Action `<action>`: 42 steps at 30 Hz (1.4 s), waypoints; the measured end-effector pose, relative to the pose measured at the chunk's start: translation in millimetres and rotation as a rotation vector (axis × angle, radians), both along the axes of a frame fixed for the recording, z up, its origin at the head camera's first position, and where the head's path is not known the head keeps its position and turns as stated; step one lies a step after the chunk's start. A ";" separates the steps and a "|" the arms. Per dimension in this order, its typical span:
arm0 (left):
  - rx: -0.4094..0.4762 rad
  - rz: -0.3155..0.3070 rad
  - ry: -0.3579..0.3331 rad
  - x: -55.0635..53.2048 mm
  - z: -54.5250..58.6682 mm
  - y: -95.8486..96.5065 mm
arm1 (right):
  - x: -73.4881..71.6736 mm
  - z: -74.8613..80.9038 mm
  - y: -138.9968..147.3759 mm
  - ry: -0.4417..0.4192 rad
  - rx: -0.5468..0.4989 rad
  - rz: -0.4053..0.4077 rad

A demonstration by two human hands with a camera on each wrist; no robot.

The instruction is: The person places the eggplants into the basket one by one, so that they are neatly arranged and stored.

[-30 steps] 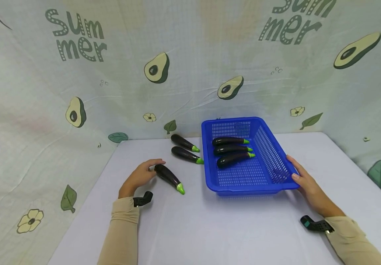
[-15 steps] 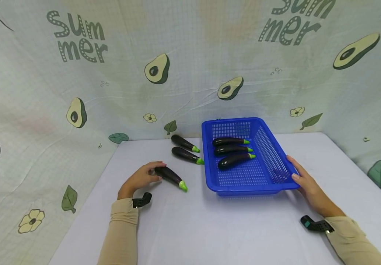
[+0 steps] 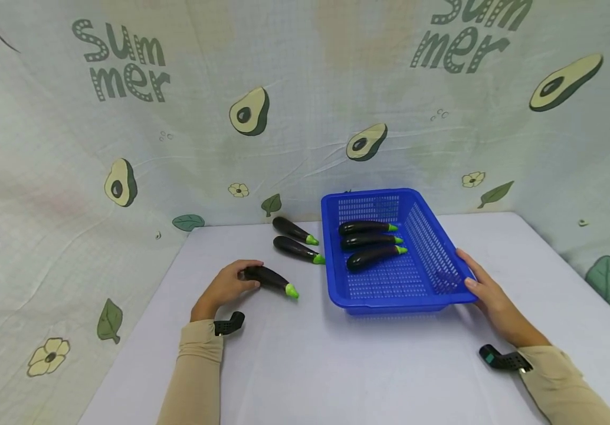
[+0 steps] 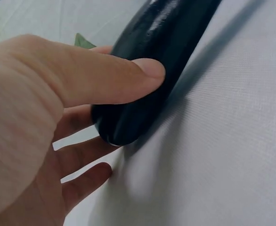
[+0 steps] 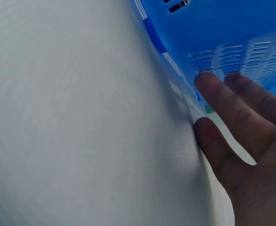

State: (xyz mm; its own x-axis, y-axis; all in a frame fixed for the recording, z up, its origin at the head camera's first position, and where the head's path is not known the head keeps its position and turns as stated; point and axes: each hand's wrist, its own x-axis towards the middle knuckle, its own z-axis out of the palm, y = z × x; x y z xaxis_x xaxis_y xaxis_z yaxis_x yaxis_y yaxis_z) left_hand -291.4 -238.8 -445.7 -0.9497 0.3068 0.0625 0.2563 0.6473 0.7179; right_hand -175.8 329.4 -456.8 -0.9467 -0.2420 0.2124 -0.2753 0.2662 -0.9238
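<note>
Left hand (image 3: 226, 287), left part of the table (image 3: 284, 366): grasping one eggplant (image 3: 271, 278) by its dark rounded end. Thumb on the near side, fingers on the far side; in the left wrist view the thumb lies across the glossy skin, lowest finger apart from it. Green stem end points right and a little near. Held eggplant sits left of the blue basket (image 3: 390, 307), well apart from it. Cannot tell whether its underside touches the table.

Right hand (image 3: 493, 301) at the basket's near right corner: fingers mostly straight, laid along the outside, thumb at the rim. The right wrist view shows three fingers extended by the outer wall; their exact contact is unclear.

Basket contents: three eggplants (image 3: 367, 240) in a row from far to near, in the left half, green ends pointing right.

Two more eggplants (image 3: 295, 248) lie on the table, far side, between the held one and the basket, roughly parallel, green ends right and near. The nearer one's stem is right by the basket's left wall; touching or not, unclear.

Behind: pale cloth (image 3: 305, 77), avocado, leaf and "summer" prints. Tan sleeves (image 3: 196, 366) on both arms.
</note>
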 end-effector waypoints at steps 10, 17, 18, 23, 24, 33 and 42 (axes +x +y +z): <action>0.054 0.077 0.015 -3.7 -2.0 4.7 | 2.6 1.2 -0.2 -0.003 0.004 -0.002; 0.145 0.094 -0.022 -4.9 -9.7 10.8 | 0.9 0.8 4.5 0.024 -0.010 0.024; 0.143 0.095 -0.025 -5.2 -10.9 11.2 | 0.8 0.8 4.8 0.027 -0.012 0.026; 0.145 0.103 -0.016 -5.6 -10.6 10.9 | -0.4 1.3 2.6 0.021 -0.009 0.024; 0.156 0.106 -0.015 -5.4 -9.1 11.1 | -0.7 1.4 1.9 0.019 -0.010 0.025; 0.212 0.107 0.019 -5.3 1.8 21.0 | -1.4 0.1 2.1 0.026 -0.026 0.035; 0.274 0.086 0.044 -3.4 17.1 43.5 | -4.5 0.6 1.8 0.054 -0.025 0.049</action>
